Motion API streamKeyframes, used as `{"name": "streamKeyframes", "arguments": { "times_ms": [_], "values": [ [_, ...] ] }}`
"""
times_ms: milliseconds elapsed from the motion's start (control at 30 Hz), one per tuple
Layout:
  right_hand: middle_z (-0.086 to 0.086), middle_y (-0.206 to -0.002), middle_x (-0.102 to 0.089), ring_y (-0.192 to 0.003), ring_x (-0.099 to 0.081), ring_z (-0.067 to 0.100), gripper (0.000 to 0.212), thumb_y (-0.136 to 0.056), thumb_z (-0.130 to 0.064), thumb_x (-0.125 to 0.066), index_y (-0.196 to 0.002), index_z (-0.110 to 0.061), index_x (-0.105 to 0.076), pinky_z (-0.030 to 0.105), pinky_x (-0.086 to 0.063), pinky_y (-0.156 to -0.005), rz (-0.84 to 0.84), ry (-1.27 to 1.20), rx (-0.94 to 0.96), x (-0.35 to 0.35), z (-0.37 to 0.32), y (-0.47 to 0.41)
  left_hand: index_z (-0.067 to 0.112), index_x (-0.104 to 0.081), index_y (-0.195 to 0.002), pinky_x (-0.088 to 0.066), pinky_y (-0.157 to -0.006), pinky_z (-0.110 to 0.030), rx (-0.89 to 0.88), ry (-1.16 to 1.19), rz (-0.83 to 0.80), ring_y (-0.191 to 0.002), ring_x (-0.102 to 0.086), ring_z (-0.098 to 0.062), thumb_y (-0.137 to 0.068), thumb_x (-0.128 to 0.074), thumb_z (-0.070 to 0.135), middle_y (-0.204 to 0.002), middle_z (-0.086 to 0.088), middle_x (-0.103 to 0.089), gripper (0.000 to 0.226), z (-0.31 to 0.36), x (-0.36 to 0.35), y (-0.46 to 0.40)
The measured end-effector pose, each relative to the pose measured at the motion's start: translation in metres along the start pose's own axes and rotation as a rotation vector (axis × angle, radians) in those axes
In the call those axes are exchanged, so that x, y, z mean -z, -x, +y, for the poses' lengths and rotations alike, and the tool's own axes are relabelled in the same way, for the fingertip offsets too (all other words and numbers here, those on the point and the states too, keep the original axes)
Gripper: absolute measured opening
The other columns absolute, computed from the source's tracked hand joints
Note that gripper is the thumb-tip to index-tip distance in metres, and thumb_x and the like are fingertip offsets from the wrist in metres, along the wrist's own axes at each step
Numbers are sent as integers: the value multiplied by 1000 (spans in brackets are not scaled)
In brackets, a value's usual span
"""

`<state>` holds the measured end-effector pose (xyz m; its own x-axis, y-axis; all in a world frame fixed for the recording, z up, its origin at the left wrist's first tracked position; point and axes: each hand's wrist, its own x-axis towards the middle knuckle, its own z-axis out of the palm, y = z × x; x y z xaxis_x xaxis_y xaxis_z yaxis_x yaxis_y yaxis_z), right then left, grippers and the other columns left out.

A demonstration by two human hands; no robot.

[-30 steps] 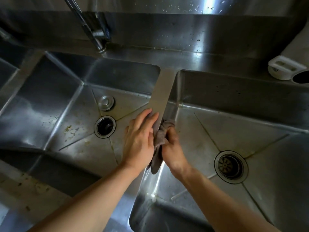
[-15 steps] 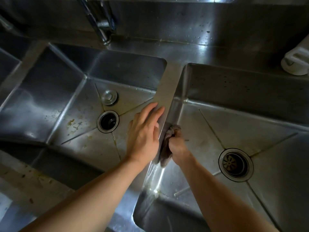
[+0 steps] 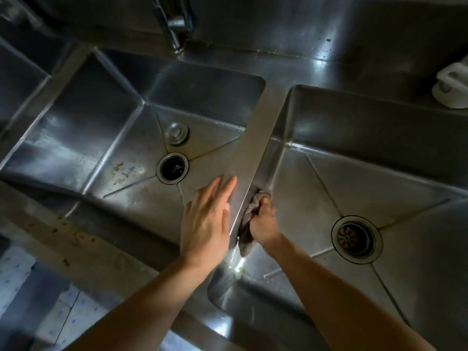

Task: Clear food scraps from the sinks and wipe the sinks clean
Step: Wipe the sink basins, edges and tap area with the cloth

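Two steel sinks lie side by side, split by a flat divider (image 3: 255, 138). My left hand (image 3: 206, 219) rests flat on the divider's near end, fingers straight. My right hand (image 3: 263, 221) grips a grey cloth (image 3: 249, 216) and presses it against the right sink's left wall, just below the divider. The left sink (image 3: 76, 138) has yellowish food scraps (image 3: 121, 171) on its floor beside an open drain (image 3: 172, 168), and a loose stopper (image 3: 176, 133) lies behind the drain. The right sink (image 3: 379, 138) has a drain with a strainer (image 3: 355, 239).
A faucet (image 3: 174, 29) stands at the back over the left sink. A white plastic object (image 3: 450, 87) sits on the back ledge at the right. Crumbs speckle the front rim (image 3: 63, 236) at the left. A third basin (image 3: 17, 79) shows at the far left.
My right hand and the cloth have slid down from the divider's top onto the right sink's left wall. My left hand has stayed on the divider. The view has tilted downward.
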<state>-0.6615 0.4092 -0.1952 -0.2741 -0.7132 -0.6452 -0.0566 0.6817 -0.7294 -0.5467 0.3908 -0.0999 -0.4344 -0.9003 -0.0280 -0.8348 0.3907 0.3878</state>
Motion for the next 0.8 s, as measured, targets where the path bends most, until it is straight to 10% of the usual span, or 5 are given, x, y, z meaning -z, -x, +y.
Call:
{"name": "streamKeyframes", "arguments": {
  "times_ms": [233,467,800],
  "values": [
    [18,-142,-34,-127,-40,35,55,-93,-2,-31,-147,-10,-23,42,-30,-112,21,-6,-216,-12,13,-29,23,-43,-141,-42,-97,-38,3,-15,13,-123,-47,-24,-93,-22,31,-140,-6,-48,54,-4,-3,-2],
    [14,-88,-64,-83,-64,21,24,-83,12,-44,-100,-3,-51,27,-55,-74,-161,-179,69,17,-23,53,26,-41,-142,-38,-102,-35,26,22,5,-129,-44,-20,-94,-26,30,-143,-3,-45,50,-4,-5,-1],
    [13,-137,-25,-128,-34,34,71,-83,8,-40,-146,-12,-12,44,-35,-110,-162,103,-123,-12,20,6,26,-39,-143,-41,-98,-35,14,22,-4,-127,-45,-21,-91,-18,34,-144,-3,-44,57,-5,-6,-4]
  ]
}}
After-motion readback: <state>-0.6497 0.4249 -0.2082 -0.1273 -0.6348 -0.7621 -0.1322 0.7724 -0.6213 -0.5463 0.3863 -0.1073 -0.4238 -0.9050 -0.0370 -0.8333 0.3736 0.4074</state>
